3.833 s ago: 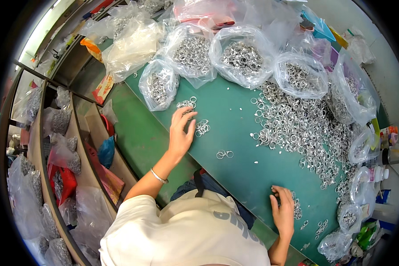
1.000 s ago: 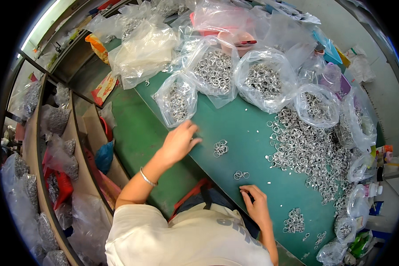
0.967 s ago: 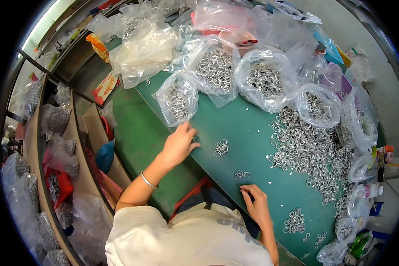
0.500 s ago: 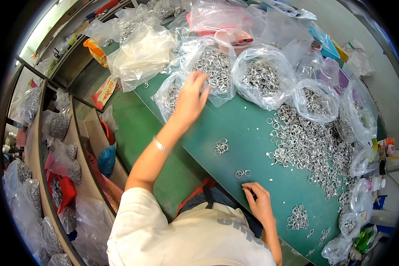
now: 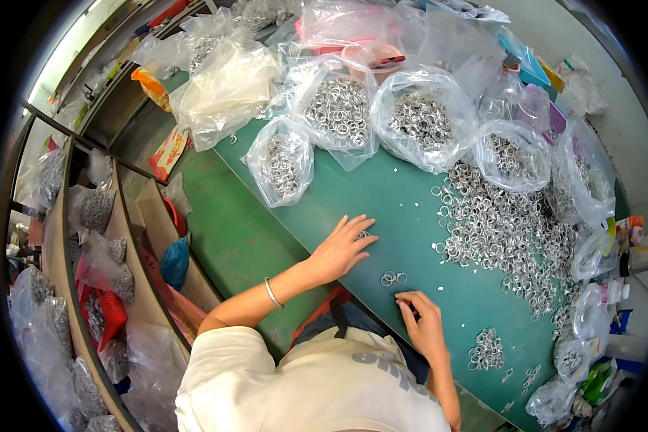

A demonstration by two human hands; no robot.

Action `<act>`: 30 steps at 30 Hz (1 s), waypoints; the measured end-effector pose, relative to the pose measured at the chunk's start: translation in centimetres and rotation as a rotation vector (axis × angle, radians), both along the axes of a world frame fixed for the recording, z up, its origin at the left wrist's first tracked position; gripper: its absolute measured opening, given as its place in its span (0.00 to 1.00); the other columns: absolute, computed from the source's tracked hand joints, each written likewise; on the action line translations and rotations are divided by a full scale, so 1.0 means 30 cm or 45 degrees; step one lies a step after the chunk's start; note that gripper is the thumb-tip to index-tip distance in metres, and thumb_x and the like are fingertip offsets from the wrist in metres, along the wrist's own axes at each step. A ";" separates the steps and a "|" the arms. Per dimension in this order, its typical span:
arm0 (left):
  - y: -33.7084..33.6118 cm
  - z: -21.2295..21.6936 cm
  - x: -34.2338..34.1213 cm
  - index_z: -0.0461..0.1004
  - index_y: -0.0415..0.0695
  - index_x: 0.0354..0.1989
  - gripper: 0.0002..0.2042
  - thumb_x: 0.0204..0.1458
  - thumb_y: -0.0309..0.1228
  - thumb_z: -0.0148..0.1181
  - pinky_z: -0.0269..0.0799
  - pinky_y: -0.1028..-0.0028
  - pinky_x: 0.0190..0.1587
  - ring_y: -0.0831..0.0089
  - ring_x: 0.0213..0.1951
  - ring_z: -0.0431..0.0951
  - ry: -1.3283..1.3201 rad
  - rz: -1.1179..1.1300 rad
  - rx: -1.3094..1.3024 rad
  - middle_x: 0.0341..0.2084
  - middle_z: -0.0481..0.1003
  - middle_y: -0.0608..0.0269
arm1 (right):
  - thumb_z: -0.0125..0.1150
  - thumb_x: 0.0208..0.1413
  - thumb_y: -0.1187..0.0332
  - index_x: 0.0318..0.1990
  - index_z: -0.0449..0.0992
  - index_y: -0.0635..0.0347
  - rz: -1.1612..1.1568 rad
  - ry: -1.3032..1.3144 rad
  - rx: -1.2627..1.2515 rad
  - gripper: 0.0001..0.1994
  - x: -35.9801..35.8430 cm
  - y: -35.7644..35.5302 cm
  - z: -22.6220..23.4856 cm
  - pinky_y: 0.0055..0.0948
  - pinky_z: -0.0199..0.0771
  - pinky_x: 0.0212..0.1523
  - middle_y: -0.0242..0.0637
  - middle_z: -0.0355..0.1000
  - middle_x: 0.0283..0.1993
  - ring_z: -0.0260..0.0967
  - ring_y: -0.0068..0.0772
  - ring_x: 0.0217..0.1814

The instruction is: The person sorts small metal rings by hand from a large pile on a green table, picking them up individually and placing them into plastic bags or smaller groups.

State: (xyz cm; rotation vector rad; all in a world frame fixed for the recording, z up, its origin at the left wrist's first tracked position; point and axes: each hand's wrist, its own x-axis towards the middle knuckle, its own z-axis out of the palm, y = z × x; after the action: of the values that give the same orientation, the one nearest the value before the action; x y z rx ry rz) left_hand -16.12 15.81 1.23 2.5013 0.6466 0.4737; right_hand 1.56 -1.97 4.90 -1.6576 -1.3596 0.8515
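Note:
My left hand (image 5: 340,250) lies low over the green table (image 5: 324,187) with its fingers spread. It covers most of a small group of metal rings (image 5: 362,235), a few of which show between the fingers. Near the table's front edge rests my right hand (image 5: 420,324), fingers bent together and thumb curled in; whatever they may hold is hidden. A few linked-looking rings (image 5: 394,278) lie just beyond its fingertips. To its right sits a small heap of rings (image 5: 487,350), with several loose ones beside it.
A large spread of metal rings (image 5: 507,227) covers the table's right side. Open clear plastic bags of rings (image 5: 281,162) line the far side, including a bigger ring-filled bag (image 5: 425,122). Shelves (image 5: 140,266) with more bags stand at left, past the green floor (image 5: 230,223).
My left hand has come back from the ring bags at the far side, down toward me, onto the small group of rings. My right hand has stayed nearly still.

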 end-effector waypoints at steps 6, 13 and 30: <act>-0.063 -0.013 -0.045 0.71 0.39 0.47 0.13 0.51 0.22 0.55 0.53 0.53 0.65 0.52 0.63 0.58 -0.076 0.010 -0.095 0.57 0.63 0.50 | 0.56 0.53 0.79 0.40 0.75 0.65 -0.104 -0.075 0.087 0.07 -0.003 0.026 0.002 0.23 0.65 0.31 0.39 0.74 0.36 0.70 0.31 0.35; -0.091 -0.054 -0.044 0.71 0.38 0.46 0.14 0.50 0.17 0.53 0.53 0.53 0.65 0.52 0.62 0.60 -0.175 0.048 -0.096 0.55 0.64 0.50 | 0.60 0.48 0.80 0.46 0.72 0.66 -0.236 -0.189 -0.049 0.15 -0.007 0.026 0.010 0.32 0.69 0.41 0.45 0.68 0.44 0.67 0.41 0.41; -0.303 -0.113 -0.219 0.74 0.35 0.31 0.16 0.63 0.33 0.42 0.64 0.77 0.24 0.76 0.20 0.68 -0.564 0.251 -1.009 0.20 0.71 0.64 | 0.65 0.47 0.72 0.50 0.68 0.64 0.060 -0.428 0.052 0.21 -0.124 0.230 -0.101 0.43 0.72 0.40 0.45 0.63 0.47 0.68 0.53 0.45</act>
State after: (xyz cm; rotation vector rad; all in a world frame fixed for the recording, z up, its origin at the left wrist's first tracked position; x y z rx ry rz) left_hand -22.69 6.73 -2.17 1.5356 0.7207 0.6588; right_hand -2.16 4.94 1.88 -1.7990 -1.6365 0.5828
